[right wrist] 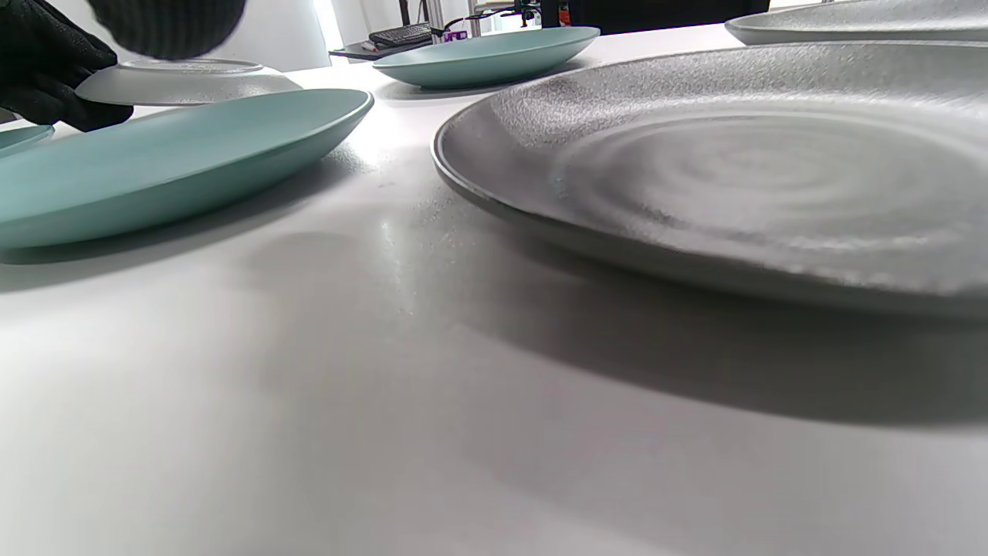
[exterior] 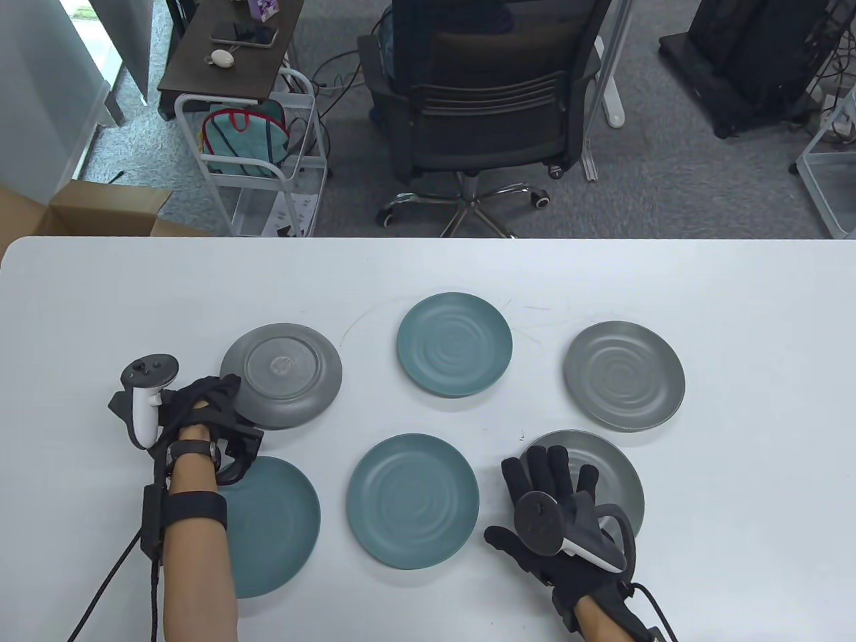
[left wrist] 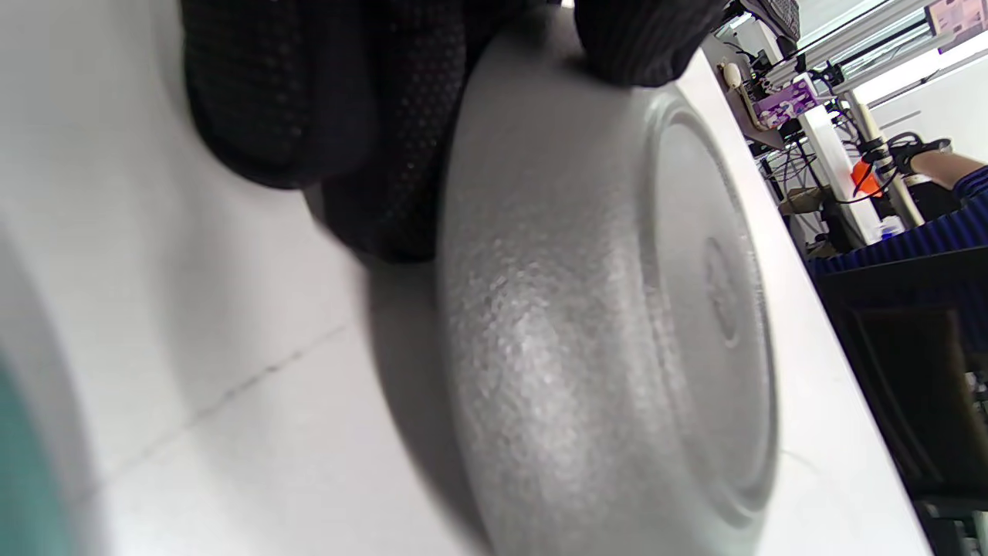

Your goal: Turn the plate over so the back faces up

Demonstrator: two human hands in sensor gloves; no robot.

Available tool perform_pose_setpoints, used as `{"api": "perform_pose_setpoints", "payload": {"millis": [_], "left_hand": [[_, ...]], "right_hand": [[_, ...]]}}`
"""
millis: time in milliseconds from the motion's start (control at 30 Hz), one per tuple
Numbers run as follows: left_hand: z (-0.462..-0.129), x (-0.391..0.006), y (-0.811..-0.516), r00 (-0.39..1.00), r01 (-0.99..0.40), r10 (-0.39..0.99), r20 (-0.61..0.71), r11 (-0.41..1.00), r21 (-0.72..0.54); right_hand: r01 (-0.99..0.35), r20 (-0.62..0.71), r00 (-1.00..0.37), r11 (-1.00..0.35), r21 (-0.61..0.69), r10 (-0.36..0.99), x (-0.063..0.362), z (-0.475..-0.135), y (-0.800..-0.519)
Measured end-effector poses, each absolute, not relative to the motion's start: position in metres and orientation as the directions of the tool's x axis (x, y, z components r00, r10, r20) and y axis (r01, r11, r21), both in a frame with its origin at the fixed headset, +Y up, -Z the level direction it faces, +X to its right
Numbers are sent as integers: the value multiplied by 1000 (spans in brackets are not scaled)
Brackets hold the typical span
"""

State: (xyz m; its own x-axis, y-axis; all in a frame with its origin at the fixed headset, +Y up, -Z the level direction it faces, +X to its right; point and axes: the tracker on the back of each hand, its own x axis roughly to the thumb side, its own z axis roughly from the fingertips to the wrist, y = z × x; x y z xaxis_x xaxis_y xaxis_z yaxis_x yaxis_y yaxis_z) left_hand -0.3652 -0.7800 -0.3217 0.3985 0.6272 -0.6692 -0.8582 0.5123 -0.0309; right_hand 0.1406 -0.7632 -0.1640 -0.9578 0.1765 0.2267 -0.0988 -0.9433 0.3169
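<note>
Grey plate (exterior: 281, 375) lies back-up near the worktop's (exterior: 735, 301) left edge; left hand (exterior: 200, 408) pinches its rim. Let go gently, no dragging. Right hand (exterior: 562, 515) spread flat.

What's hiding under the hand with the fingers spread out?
Under the right hand lies a grey plate, face up on the white table. The hand covers the plate's near-left part, so whether the fingers touch it cannot be seen.
</note>
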Motion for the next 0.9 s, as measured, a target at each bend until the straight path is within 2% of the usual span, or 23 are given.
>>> {"api": "perform_pose_setpoints", "payload": {"millis": [633, 900], "left_hand": [[-328, -358, -770, 526, -762, 492, -693, 634, -129], [-330, -350, -766, 613, -663, 394, -685, 728, -174]], "right_hand": [[-94, 228, -959, -945, 314, 171, 141, -164, -763], [-91, 231, -958, -945, 314, 169, 140, -163, -763]]}}
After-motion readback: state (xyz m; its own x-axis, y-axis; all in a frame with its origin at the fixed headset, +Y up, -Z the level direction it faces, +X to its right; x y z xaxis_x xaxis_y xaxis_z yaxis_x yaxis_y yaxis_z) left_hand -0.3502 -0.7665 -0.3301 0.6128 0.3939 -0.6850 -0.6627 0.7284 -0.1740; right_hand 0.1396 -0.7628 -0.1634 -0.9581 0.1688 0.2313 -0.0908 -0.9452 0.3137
